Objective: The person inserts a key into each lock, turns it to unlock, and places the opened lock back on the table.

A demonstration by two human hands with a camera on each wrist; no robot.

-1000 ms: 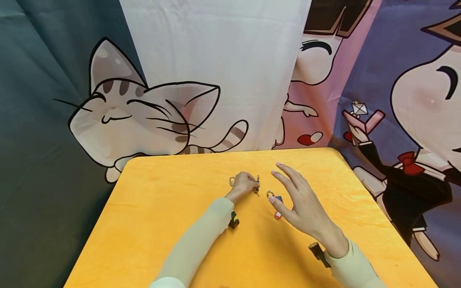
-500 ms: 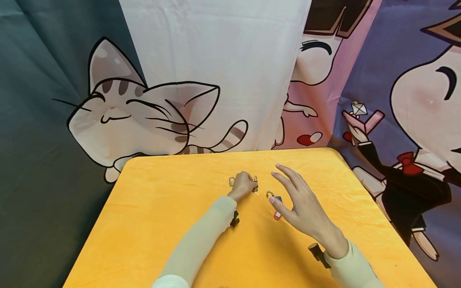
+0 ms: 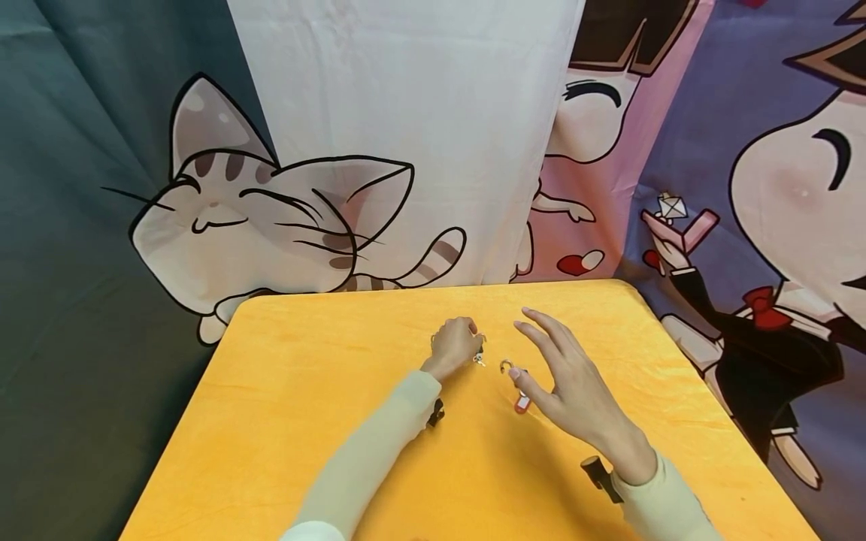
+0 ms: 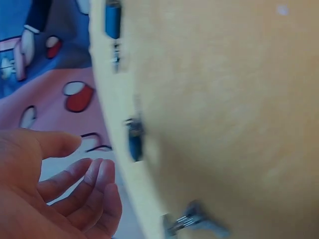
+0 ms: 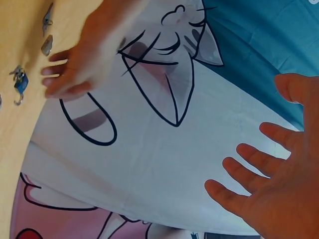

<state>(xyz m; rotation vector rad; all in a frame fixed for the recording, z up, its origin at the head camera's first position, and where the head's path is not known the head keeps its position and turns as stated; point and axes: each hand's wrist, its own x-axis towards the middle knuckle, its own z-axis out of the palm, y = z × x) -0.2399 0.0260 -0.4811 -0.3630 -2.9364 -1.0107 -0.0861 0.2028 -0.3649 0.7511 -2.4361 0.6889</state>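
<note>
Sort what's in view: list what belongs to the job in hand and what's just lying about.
Likely the job, being nearest the hands:
small padlock, by the left hand
middle blue padlock and its keys
other blue padlock and red tag, by the right hand

Probably just surroundings:
yellow table
cartoon curtain

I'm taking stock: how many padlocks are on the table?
3: a blue padlock by the right hand, another blue padlock right of the left hand, and a silver padlock left of that hand, mostly hidden in the head view.
</note>
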